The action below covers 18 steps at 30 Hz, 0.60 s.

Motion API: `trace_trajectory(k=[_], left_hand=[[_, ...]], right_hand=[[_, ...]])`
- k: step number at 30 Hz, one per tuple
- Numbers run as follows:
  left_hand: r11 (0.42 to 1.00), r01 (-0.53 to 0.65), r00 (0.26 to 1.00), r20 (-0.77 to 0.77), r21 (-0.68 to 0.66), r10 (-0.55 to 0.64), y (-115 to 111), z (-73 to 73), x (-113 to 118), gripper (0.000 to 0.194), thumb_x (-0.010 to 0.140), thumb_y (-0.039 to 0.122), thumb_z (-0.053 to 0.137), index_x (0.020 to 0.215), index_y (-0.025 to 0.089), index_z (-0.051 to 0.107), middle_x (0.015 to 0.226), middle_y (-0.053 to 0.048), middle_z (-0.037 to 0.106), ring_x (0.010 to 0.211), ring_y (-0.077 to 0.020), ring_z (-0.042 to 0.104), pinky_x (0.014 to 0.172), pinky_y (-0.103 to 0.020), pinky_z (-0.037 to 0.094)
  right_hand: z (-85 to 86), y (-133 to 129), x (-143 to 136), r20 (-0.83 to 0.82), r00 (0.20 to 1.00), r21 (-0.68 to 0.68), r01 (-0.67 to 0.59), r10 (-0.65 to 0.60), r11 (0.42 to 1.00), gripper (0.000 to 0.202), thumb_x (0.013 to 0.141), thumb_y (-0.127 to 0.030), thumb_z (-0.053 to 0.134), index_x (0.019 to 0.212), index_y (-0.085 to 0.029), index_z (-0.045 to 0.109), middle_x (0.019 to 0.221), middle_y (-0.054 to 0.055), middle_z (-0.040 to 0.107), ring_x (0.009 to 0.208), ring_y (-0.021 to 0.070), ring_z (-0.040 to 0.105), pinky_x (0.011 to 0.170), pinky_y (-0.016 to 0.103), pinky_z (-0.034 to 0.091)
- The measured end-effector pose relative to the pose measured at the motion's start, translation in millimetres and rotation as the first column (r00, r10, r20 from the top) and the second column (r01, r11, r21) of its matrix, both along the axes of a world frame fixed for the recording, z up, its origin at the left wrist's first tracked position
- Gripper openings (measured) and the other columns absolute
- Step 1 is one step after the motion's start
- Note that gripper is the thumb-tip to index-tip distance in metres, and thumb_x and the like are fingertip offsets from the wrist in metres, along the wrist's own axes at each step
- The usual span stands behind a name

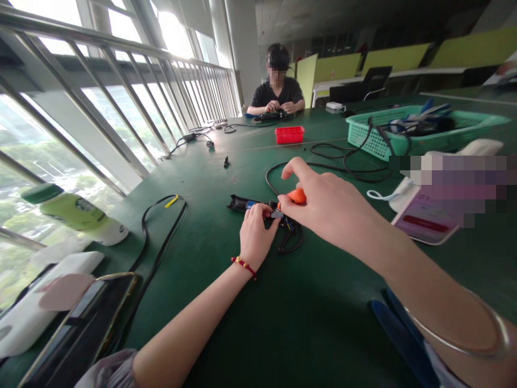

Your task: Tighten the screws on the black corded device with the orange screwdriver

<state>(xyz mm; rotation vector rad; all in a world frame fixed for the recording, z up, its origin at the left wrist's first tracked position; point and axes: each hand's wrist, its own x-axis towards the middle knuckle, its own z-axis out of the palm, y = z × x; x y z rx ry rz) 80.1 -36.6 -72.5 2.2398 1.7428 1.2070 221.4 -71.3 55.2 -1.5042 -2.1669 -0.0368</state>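
Near the middle of the green table (307,302) lies a black elongated device (238,202) with a blue part and thin wires at its right end. My left hand (256,229) is closed on a small grey part (277,214) at that end, its thumb and fingertips pinching it. Just to the right, my right hand (319,196) grips an orange-handled tool (298,196) between thumb and fingers, over the wired end. The tool's tip is too small to tell. A black cable (291,250) loops below the device.
A red tray (290,134), a green basket (379,137) and a small black piece (226,161) lie farther back. A phone (424,215) stands right; a bottle (86,215) and another phone (81,328) are left. Blue handles (398,334) lie under my right forearm. A person (277,89) sits opposite.
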Motion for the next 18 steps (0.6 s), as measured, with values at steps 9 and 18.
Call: trace_trajectory(k=[9,18], left_hand=[[1.0,0.007,1.0,0.013,-0.01,-0.007,-0.4,1.2,0.2,0.012,0.077,0.018,0.056,0.085,0.02,0.048,0.088,-0.003,0.057,0.087,-0.019,0.052,0.076,-0.031,0.044],[1.0,0.002,1.0,0.018,-0.025,-0.001,-0.3,1.6,0.2,0.009,0.077,0.018,0.056,0.079,0.02,0.047,0.083,-0.002,0.056,0.083,-0.0182,0.052,0.072,-0.029,0.044]], right_hand=[[-2.2,-1.4,-2.1,-0.092,0.991,-0.078,-0.106,0.099,0.991,0.028,0.088,-0.041,0.039,0.07,-0.021,0.048,0.054,-0.002,0.053,0.046,0.0119,0.047,0.045,0.023,0.025],[-2.1,-1.6,-2.4,-0.06,0.996,-0.058,-0.068,0.064,0.996,0.026,0.075,-0.03,0.054,0.1,-0.022,0.048,0.062,-0.003,0.056,0.051,0.0133,0.048,0.047,0.023,0.027]])
